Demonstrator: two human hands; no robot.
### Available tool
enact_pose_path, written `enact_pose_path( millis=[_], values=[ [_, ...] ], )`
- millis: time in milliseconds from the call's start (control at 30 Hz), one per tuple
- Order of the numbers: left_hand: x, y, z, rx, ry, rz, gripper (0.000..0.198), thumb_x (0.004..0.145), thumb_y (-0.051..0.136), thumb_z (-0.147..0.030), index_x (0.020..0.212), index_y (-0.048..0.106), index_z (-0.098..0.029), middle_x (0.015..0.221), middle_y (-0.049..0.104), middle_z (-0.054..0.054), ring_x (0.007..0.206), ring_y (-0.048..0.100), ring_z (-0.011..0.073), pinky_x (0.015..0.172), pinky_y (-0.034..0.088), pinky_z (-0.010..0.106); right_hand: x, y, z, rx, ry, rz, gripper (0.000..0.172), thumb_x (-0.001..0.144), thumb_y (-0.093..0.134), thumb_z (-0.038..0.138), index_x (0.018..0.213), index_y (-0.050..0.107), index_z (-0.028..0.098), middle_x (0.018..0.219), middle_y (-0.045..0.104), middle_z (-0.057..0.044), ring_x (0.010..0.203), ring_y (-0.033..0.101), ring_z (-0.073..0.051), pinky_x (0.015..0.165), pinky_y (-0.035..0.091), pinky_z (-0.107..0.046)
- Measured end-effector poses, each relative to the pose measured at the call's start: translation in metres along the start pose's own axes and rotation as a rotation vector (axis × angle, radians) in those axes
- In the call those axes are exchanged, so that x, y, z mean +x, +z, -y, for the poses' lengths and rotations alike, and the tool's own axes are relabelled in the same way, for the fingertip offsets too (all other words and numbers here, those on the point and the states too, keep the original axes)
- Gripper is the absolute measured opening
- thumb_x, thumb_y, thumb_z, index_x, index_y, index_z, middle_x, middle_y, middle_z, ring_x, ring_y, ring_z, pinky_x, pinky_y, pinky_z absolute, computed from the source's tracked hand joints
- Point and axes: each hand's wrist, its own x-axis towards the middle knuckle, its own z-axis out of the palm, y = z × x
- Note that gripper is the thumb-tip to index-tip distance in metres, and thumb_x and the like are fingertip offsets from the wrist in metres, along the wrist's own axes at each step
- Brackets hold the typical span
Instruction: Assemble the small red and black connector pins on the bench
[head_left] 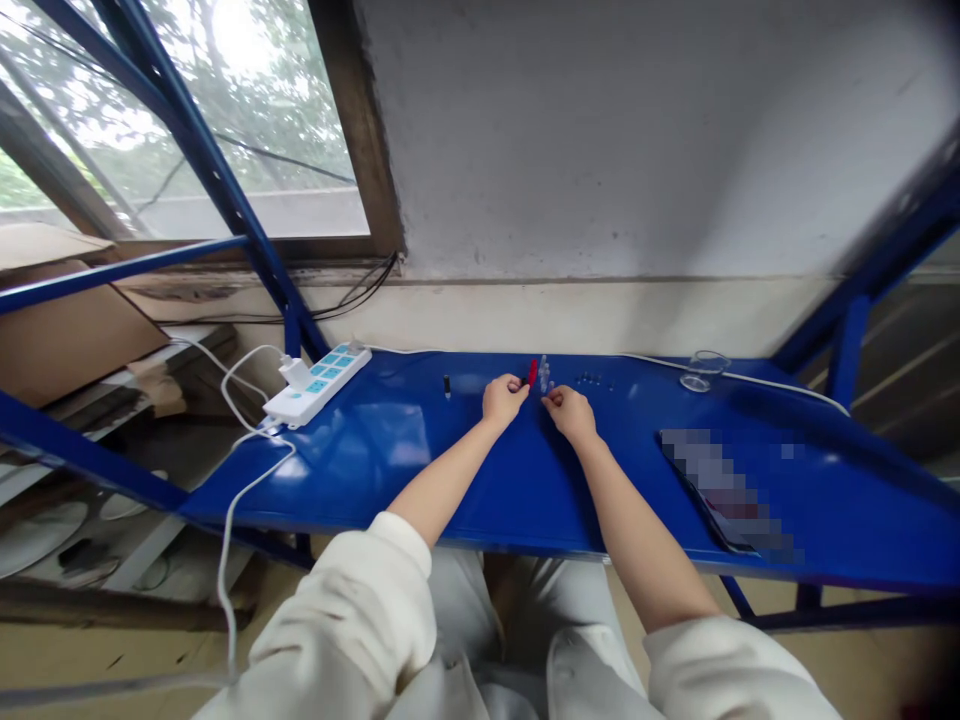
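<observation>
Both my hands rest on a blue metal shelf [420, 470], close together near its far edge. My left hand [502, 398] is curled shut, and a small red part [533, 372] shows just past its fingertips; I cannot tell whether it grips it. My right hand [568, 410] is closed in a pinch beside small clear pieces [544, 377], and what it holds is too small to name. A row of tiny dark parts [592, 380] lies just to the right of the hands.
A white power strip with blue sockets [318, 384] lies at the shelf's left with a white cable hanging off. A small dark piece [447, 386] stands left of the hands. A clear ring-shaped dish [701, 370] sits far right, and a flat dark sheet [724, 490] lies near right.
</observation>
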Motion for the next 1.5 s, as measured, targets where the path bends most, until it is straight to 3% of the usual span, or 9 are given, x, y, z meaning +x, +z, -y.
enact_pose_path(
  millis=[167, 500, 800, 967, 1100, 1200, 1267, 1400, 1500],
  values=[
    [0.005, 0.013, -0.004, 0.066, -0.047, 0.000, 0.009, 0.067, 0.061, -0.026, 0.069, 0.062, -0.017, 0.070, 0.063, 0.004, 0.065, 0.057, 0.0147, 0.063, 0.042, 0.026, 0.001, 0.002, 0.000, -0.074, -0.011, -0.014, 0.018, 0.078, 0.049, 0.032, 0.085, 0.061, 0.021, 0.079, 0.066, -0.003, 0.077, 0.060, -0.017, 0.058, 0.036, -0.023],
    [0.004, 0.014, -0.005, 0.387, 0.049, 0.058, 0.010, 0.067, 0.061, -0.028, 0.066, 0.064, -0.018, 0.072, 0.062, 0.006, 0.072, 0.055, 0.0183, 0.068, 0.040, 0.029, 0.005, 0.004, 0.003, -0.164, 0.006, -0.004, 0.024, 0.078, 0.047, 0.037, 0.086, 0.065, 0.022, 0.084, 0.068, -0.006, 0.081, 0.061, -0.019, 0.064, 0.038, -0.025],
    [0.004, 0.021, -0.006, 0.451, 0.009, 0.016, 0.023, 0.067, 0.063, -0.041, 0.069, 0.064, -0.018, 0.080, 0.061, 0.009, 0.084, 0.054, 0.0226, 0.075, 0.040, 0.033, 0.003, 0.001, 0.005, -0.181, 0.030, 0.011, 0.026, 0.078, 0.048, 0.039, 0.089, 0.064, 0.022, 0.084, 0.067, -0.006, 0.082, 0.062, -0.020, 0.065, 0.040, -0.026],
    [-0.009, 0.001, -0.011, 0.249, 0.079, -0.014, 0.023, 0.067, 0.064, -0.036, 0.079, 0.063, -0.016, 0.078, 0.058, 0.008, 0.078, 0.055, 0.0200, 0.072, 0.041, 0.030, -0.005, -0.005, 0.012, -0.286, 0.020, 0.034, 0.031, 0.079, 0.047, 0.038, 0.097, 0.060, 0.017, 0.087, 0.066, -0.011, 0.085, 0.061, -0.024, 0.068, 0.041, -0.031],
    [-0.030, -0.036, -0.018, -0.023, 0.168, -0.271, 0.043, 0.076, 0.054, -0.027, 0.117, 0.044, -0.021, 0.115, 0.047, 0.011, 0.071, 0.055, 0.0108, 0.072, 0.043, 0.025, -0.013, -0.011, 0.021, -0.366, -0.001, 0.054, 0.030, 0.080, 0.047, 0.035, 0.093, 0.060, 0.012, 0.084, 0.065, -0.015, 0.083, 0.061, -0.026, 0.069, 0.042, -0.034],
    [-0.035, -0.060, -0.013, -0.188, 0.046, -0.479, 0.064, 0.075, 0.054, -0.024, 0.130, 0.020, -0.024, 0.128, 0.035, 0.015, 0.065, 0.055, 0.0064, 0.071, 0.046, 0.023, -0.019, -0.012, 0.031, -0.338, -0.039, 0.090, 0.029, 0.081, 0.044, 0.036, 0.081, 0.063, 0.014, 0.078, 0.065, -0.016, 0.076, 0.062, -0.024, 0.064, 0.042, -0.031],
    [-0.029, -0.069, -0.004, -0.310, -0.134, -0.506, 0.072, 0.074, 0.056, -0.021, 0.131, 0.013, -0.026, 0.131, 0.033, 0.016, 0.061, 0.056, 0.0057, 0.060, 0.047, 0.021, -0.023, -0.012, 0.037, -0.312, -0.086, 0.101, 0.032, 0.082, 0.042, 0.037, 0.074, 0.063, 0.015, 0.074, 0.064, -0.015, 0.071, 0.062, -0.023, 0.059, 0.041, -0.030],
    [-0.011, -0.072, 0.016, -0.581, -0.465, -0.369, 0.070, 0.069, 0.061, -0.016, 0.126, 0.020, -0.021, 0.118, 0.047, 0.015, 0.064, 0.061, 0.0102, 0.045, 0.045, 0.019, -0.028, -0.011, 0.043, -0.285, -0.147, 0.072, 0.036, 0.083, 0.039, 0.040, 0.066, 0.061, 0.017, 0.066, 0.063, -0.012, 0.065, 0.061, -0.022, 0.054, 0.037, -0.028],
    [-0.009, -0.071, 0.018, -0.731, -0.505, -0.342, 0.046, 0.070, 0.061, -0.013, 0.110, 0.039, -0.013, 0.096, 0.057, 0.011, 0.069, 0.063, 0.0126, 0.051, 0.049, 0.020, -0.030, -0.010, 0.045, -0.220, -0.198, 0.026, 0.038, 0.084, 0.036, 0.042, 0.063, 0.059, 0.018, 0.061, 0.061, -0.009, 0.062, 0.059, -0.021, 0.052, 0.034, -0.026]
  ],
)
